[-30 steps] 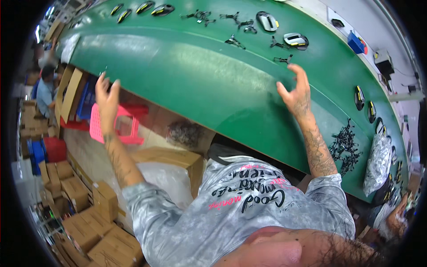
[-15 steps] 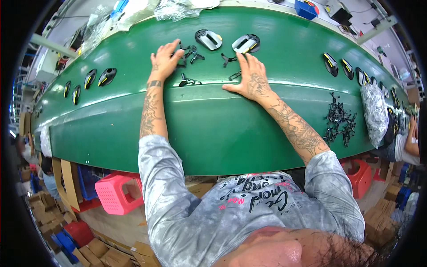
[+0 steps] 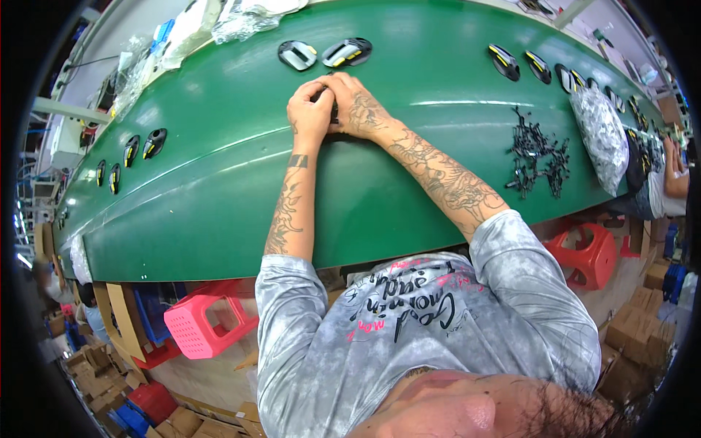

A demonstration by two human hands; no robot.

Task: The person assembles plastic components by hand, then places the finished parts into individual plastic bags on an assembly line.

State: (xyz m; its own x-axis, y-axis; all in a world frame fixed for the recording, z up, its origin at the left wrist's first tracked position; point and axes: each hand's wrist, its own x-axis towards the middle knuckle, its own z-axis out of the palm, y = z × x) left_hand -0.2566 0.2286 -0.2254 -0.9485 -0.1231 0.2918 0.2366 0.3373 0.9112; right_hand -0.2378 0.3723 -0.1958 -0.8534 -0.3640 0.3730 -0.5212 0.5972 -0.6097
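Note:
My left hand [image 3: 309, 111] and my right hand [image 3: 358, 108] meet on the green table, fingers curled in toward each other. Between them sit small black plastic brackets [image 3: 334, 111], mostly covered by my fingers, so their number is hidden. Just beyond my fingertips lie two oval grey-and-black shells with yellow marks, the left shell [image 3: 297, 55] and the right shell [image 3: 347, 52]. To the right, a loose pile of similar thin black brackets [image 3: 539, 153] rests on the table.
More black shells [image 3: 154, 144] lie at the left, with others [image 3: 504, 62] at the right beside a clear plastic bag [image 3: 600, 139]. Plastic wrapping [image 3: 252, 22] lies along the far edge. A pink stool [image 3: 208, 321] and a red stool [image 3: 588, 255] stand below the near edge. Another person sits far right.
Both hands, apart before, have come together. The brackets scattered around them are now gathered between them. The whole view has shifted, so the table items appear displaced.

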